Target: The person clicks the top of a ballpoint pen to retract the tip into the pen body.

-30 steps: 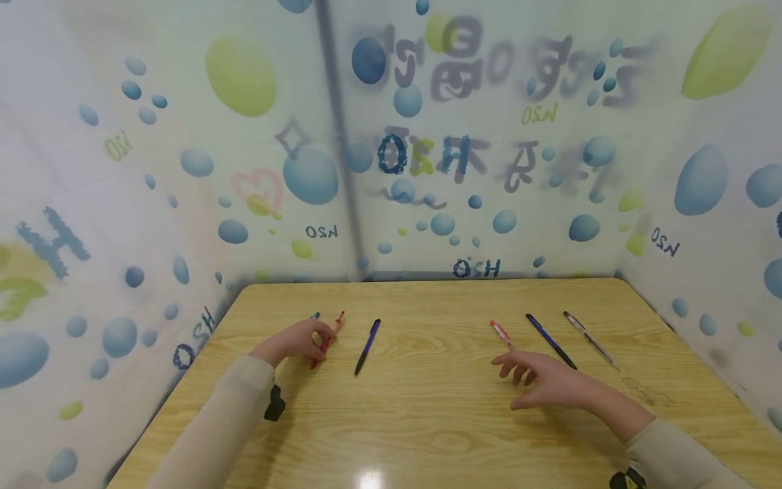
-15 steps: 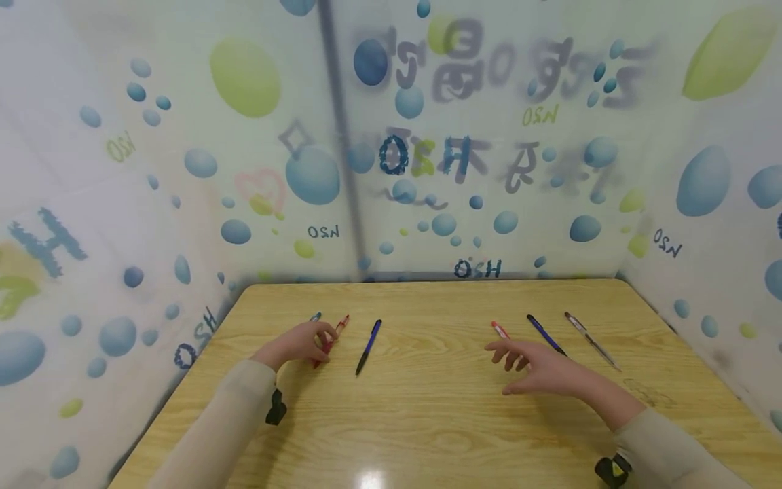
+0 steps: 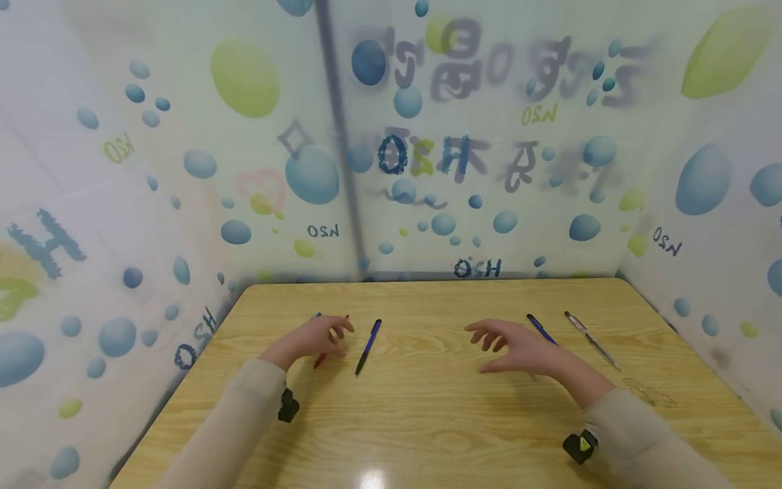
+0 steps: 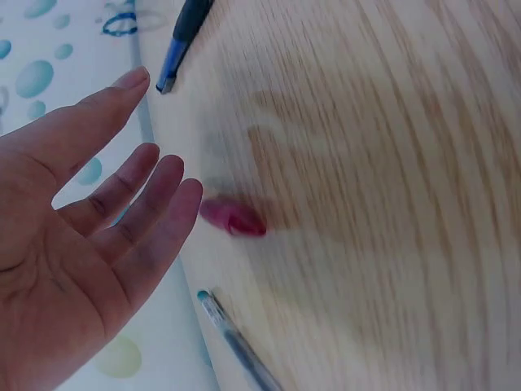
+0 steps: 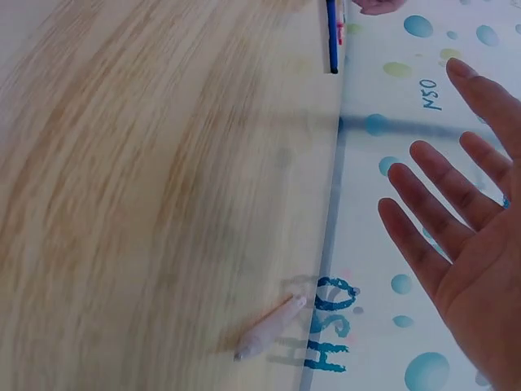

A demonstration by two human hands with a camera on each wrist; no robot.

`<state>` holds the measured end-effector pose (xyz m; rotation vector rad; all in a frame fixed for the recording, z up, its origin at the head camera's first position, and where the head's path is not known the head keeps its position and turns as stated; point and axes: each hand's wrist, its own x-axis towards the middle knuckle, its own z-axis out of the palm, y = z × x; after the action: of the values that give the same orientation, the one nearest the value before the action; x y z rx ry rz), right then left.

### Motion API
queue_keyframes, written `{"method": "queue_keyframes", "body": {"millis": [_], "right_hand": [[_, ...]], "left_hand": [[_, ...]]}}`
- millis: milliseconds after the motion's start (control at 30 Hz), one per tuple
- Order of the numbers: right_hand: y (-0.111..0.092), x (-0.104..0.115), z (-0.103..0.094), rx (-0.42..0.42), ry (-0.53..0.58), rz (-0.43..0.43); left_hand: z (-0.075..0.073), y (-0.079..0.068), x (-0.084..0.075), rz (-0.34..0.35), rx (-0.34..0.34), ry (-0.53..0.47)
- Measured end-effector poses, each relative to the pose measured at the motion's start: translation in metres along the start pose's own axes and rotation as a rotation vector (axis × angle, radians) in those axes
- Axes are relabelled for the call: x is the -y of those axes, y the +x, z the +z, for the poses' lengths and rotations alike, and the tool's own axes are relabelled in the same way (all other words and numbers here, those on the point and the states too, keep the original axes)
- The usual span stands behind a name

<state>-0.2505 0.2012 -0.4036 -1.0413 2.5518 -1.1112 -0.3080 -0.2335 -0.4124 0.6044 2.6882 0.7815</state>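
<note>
Indoors | wood-grain table [image 3: 421,421] | droplet-print walls [image 3: 519,248] (lettering [image 3: 394,155] mirrored) | both hands [image 3: 314,338] [image 3: 516,348] loose, unclenched

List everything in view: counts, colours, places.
Table: 1, pale wood-grain, foreground
Walls: 3, white with coloured spots, far side, left, right
Scribble: 1, grey, table's right
Two-tone pens: 2, blue and black, one left, one right
Red pen: 1, red, left
Teal-ended pen: 1, teal and grey, beside red pen
Pale pen: 1, pinkish, right, mostly hidden in head view
Dark-ended pen: 1, clear-looking, far right
Wrist devices: 2, black, one per wrist
Sleeves: 2, cream, both arms
Left hand: 1, bare, left
Right hand: 1, bare, right
</note>
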Motion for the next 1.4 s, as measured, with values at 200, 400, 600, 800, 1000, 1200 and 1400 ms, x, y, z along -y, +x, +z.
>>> {"method": "queue_keyframes", "body": {"millis": [200, 400, 600, 800, 1000, 1200, 1400], "right_hand": [[0.011, -0.001, 0.008, 0.023, 0.032, -0.012], [0.021, -0.005, 0.016, 0.043, 0.042, -0.017], [0.025, -0.004, 0.023, 0.061, 0.077, 0.021], [0.031, -0.004, 0.028, 0.067, 0.062, 0.023], [0.035, -0.002, 0.031, 0.084, 0.083, 0.043], [0.037, -0.001, 0.032, 0.084, 0.102, 0.048], [0.042, -0.004, 0.033, 0.059, 0.115, 0.049]], "left_hand": [[0.009, 0.003, -0.015, 0.022, 0.005, 0.032], [0.021, 0.007, -0.025, 0.002, 0.029, 0.035], [0.029, 0.013, -0.031, 0.032, 0.045, 0.062], [0.038, 0.019, -0.03, 0.036, 0.049, 0.11], [0.041, 0.022, -0.03, 0.03, 0.05, 0.139], [0.042, 0.024, -0.029, 0.01, 0.028, 0.136], [0.043, 0.024, -0.035, 0.002, 0.034, 0.13]]}}
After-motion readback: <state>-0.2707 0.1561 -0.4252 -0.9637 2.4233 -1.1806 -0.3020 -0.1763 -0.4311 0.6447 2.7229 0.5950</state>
